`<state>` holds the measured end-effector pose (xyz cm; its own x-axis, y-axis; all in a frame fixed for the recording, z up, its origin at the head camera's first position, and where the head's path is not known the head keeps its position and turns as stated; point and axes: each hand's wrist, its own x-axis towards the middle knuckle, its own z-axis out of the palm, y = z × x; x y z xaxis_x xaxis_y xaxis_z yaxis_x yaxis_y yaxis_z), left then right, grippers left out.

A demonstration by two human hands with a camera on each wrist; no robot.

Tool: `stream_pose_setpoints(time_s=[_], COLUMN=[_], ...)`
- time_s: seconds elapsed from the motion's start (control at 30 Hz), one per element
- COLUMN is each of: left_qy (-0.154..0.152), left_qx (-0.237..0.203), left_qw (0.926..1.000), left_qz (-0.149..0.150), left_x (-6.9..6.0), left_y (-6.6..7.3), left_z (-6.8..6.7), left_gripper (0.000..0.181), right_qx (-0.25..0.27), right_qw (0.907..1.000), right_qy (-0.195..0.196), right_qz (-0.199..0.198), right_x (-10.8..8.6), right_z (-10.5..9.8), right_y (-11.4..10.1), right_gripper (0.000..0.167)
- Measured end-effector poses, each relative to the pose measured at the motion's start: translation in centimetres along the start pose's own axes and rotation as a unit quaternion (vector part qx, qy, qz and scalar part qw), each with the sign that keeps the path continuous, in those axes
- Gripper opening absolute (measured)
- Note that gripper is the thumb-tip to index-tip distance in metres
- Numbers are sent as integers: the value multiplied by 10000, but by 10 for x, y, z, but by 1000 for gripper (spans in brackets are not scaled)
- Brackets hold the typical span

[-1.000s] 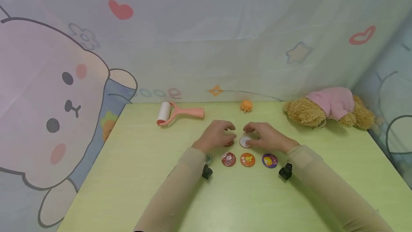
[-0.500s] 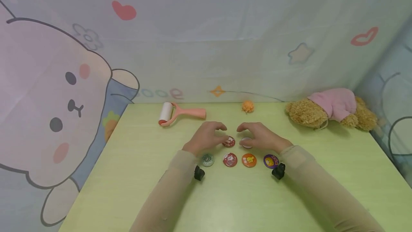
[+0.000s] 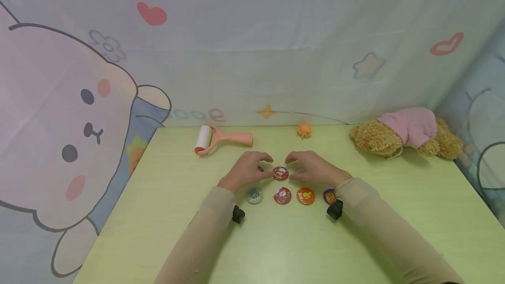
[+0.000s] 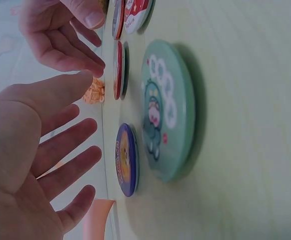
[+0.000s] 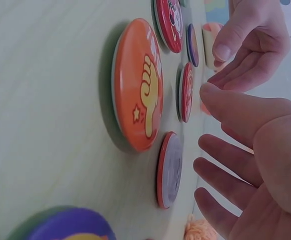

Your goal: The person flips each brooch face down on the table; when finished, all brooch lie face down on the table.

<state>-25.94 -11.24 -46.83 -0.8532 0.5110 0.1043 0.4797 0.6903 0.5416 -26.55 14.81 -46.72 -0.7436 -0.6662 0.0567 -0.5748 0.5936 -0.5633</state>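
Seven round badges (image 3: 282,195) lie on one table (image 3: 292,244). From a central red badge (image 3: 281,173): a second red badge (image 3: 282,196) at six o'clock, a green badge (image 3: 254,195) at eight, an orange badge (image 3: 305,196) and, farther out, a purple badge (image 3: 329,196) towards four. The left hand (image 3: 245,170) at nine, near another purple badge (image 4: 127,160), and the right hand (image 3: 316,169) at three, near one pale-backed badge (image 5: 170,170), are released, fingers loosely curved.

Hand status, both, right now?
Left hand: open, holding nothing, thumb near the red badge between the hands.
Right hand: open, holding nothing.
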Motion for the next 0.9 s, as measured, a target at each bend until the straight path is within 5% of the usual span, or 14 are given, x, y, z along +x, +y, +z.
stream_pose_setpoints(time_s=[0.57, 0.9], left_qy=[-267, -460], left_qx=[-103, 206], left_qw=[9996, 9987], left_qz=[2, -114], left_x=[-1, 3], left_y=[4, 9], left_z=[3, 8], left_gripper=[40, 42], right_qx=[-66, -235], right_qw=[9999, 9996], right_qy=[-108, -133], right_qz=[49, -37], right_x=[5, 8], right_z=[9, 12], right_y=[-6, -7], right_gripper=[36, 31])
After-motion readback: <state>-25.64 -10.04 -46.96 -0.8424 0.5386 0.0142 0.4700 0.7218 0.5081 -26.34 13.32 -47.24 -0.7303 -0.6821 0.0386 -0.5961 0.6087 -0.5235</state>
